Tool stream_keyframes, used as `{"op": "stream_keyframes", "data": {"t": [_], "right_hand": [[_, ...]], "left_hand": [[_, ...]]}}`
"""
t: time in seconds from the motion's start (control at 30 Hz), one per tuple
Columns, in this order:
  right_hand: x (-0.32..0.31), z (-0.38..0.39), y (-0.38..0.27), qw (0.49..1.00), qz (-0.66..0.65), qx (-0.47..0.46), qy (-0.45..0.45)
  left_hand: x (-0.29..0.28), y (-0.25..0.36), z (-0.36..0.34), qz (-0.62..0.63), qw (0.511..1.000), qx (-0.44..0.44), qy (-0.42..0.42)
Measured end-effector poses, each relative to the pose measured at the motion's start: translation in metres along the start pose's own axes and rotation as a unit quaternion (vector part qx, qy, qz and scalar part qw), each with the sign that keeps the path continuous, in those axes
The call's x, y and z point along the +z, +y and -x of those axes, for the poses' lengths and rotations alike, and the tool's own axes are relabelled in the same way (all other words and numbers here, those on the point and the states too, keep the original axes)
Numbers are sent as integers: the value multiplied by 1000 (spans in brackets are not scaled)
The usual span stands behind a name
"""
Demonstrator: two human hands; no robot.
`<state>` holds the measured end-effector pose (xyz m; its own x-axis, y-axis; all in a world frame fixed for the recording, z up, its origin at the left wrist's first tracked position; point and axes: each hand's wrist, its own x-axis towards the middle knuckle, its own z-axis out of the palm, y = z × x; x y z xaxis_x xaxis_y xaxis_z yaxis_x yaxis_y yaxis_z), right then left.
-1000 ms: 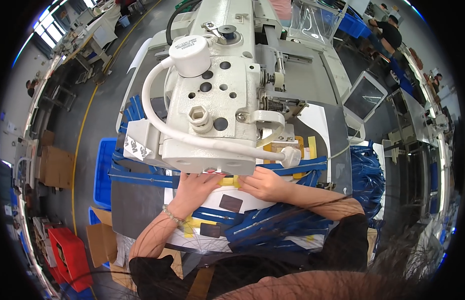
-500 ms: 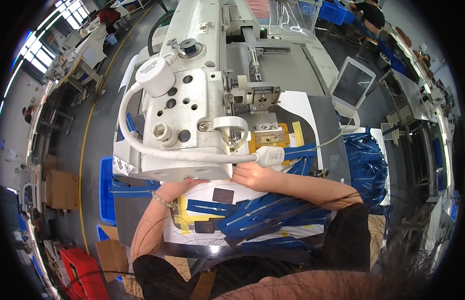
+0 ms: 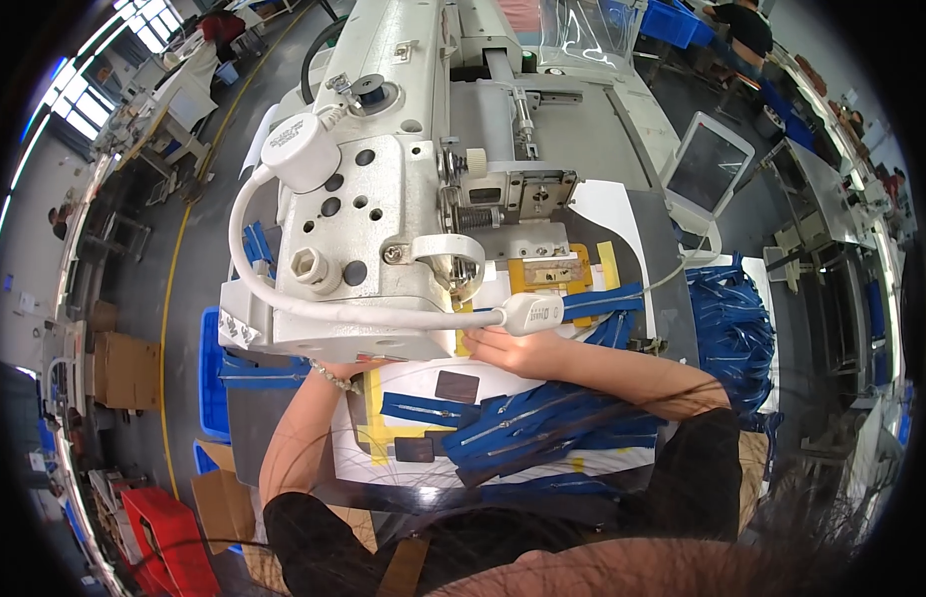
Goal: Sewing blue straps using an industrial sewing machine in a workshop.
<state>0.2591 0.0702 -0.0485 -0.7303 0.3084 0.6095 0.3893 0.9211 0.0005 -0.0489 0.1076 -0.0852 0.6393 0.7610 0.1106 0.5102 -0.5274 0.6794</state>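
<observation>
A large white sewing machine head stands in front of me. My right hand is beside its lower front edge, fingers curled together and partly covered by a white cable connector; whatever they grip is hidden. Most of my left hand is under the machine head, so its fingers do not show. A beaded bracelet circles that wrist. Nearer me lie a blue zipper, a heap of blue zippers, and two dark rectangular patches, one upper patch and one lower patch.
Right of the needle area sits an orange clamp frame, with blue zipper tape alongside. A thick zipper bundle hangs at the right, below a tilted screen. Blue bins and a cardboard box stand at the left.
The view has shifted slightly, so the machine head appears a little further left and the clamp further right. Both hands stay at the machine's front edge; the zippers lie as before.
</observation>
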Motion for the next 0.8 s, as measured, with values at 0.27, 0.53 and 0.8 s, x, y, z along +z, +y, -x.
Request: {"op": "stream_keyframes", "data": {"t": [0.27, 0.53, 0.8], "right_hand": [[-2, 0, 0, 1000, -8, 8, -18], [-23, -17, 1, 997, 7, -44, -65], [-38, -35, 15, 987, -32, 136, -84]], "left_hand": [[1, 27, -13, 74, 997, 0, -32], [-20, 94, -11, 104, 988, -111, -17], [-6, 112, 2, -233, 967, -94, 48]]}}
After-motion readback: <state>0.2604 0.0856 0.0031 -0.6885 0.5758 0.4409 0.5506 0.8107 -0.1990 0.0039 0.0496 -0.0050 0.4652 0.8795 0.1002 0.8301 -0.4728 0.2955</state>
